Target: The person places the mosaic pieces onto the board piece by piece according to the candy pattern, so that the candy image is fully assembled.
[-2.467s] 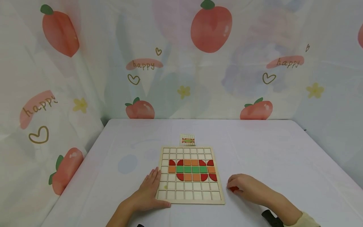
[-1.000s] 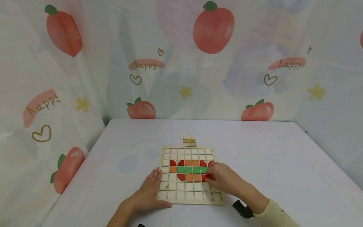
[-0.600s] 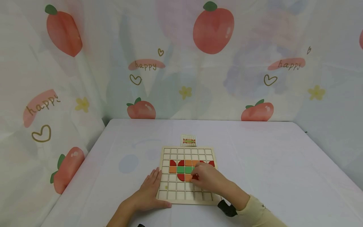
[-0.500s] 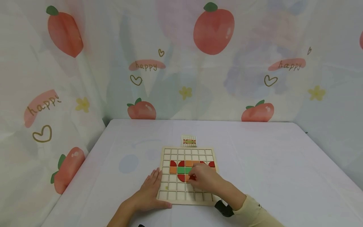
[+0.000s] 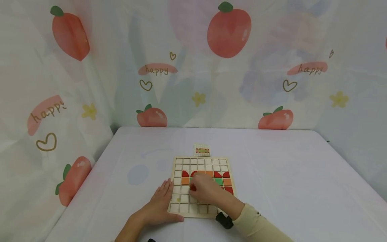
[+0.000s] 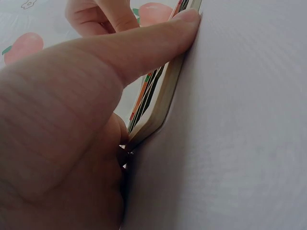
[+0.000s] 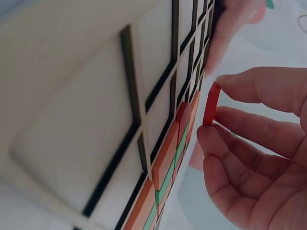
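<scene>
A square wooden grid board (image 5: 182,209) lies on the table, with red quarter-round, orange and green tiles set in its middle rows. My right hand (image 5: 207,191) is over the left-middle part of the board and covers several tiles. Between its thumb and fingertips it pinches a small red tile (image 7: 211,103), held on edge just off the board's face. My left hand (image 5: 157,205) rests flat along the board's left side, fingers straight and thumb (image 6: 158,45) against the front edge.
A small pattern card (image 5: 201,150) stands right behind the board's far edge. White cloth covers the table (image 5: 272,161). A printed fabric backdrop (image 5: 187,67) rises behind and on both sides. A black device (image 5: 224,220) is at the right wrist.
My right hand has carried the red tile from the table right of the board leftward across the tiles to the board's left-middle part. The left hand keeps its place.
</scene>
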`<state>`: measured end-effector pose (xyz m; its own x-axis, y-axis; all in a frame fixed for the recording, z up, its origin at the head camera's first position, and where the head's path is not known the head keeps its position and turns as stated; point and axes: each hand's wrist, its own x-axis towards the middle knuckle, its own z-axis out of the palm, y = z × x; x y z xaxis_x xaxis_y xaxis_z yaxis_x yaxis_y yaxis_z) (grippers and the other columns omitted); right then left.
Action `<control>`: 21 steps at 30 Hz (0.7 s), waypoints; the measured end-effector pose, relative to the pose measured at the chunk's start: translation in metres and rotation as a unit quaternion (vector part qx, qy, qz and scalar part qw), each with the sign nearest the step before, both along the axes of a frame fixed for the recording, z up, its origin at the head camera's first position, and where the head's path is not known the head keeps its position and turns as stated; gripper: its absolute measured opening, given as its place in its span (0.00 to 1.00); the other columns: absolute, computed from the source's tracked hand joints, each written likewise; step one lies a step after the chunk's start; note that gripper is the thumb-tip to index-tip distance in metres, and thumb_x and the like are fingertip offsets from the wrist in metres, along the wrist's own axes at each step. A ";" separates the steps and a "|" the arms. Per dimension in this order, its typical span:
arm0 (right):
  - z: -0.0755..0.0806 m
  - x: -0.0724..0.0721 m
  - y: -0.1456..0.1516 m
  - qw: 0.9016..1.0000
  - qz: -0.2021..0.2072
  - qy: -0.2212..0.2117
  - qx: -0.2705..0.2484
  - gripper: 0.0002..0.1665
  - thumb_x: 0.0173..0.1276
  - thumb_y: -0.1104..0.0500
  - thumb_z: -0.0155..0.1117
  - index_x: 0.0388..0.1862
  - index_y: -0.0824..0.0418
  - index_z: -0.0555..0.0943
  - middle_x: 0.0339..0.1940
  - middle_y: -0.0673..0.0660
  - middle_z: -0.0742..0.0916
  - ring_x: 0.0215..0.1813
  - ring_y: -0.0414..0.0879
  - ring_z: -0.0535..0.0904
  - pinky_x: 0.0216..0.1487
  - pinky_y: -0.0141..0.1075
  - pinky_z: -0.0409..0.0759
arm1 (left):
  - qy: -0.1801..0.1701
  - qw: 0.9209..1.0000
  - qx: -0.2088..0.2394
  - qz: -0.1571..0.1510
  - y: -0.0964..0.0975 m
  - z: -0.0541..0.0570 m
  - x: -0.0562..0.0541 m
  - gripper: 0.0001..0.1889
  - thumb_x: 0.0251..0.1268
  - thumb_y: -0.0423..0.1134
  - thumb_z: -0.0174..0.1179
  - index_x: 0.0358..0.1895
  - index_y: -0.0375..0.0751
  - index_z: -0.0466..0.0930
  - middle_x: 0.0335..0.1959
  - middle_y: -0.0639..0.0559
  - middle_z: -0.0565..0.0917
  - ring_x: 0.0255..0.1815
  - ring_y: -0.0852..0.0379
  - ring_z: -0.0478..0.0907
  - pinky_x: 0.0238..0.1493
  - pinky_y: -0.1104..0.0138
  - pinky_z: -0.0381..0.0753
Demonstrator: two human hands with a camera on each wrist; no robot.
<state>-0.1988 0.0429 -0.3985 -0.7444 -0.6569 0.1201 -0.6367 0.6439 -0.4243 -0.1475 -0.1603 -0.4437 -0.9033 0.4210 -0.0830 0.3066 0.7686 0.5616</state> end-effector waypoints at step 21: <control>-0.008 -0.001 -0.026 0.998 -0.032 0.005 0.050 0.13 0.55 0.64 0.66 0.14 0.58 0.75 0.16 0.47 0.70 0.21 0.40 0.64 0.22 0.28 0.65 | -0.004 1.000 0.008 -0.001 0.000 -0.002 -0.001 0.63 0.44 0.71 0.58 0.70 0.27 0.40 0.72 0.36 0.40 0.72 0.44 0.34 0.66 0.49 0.39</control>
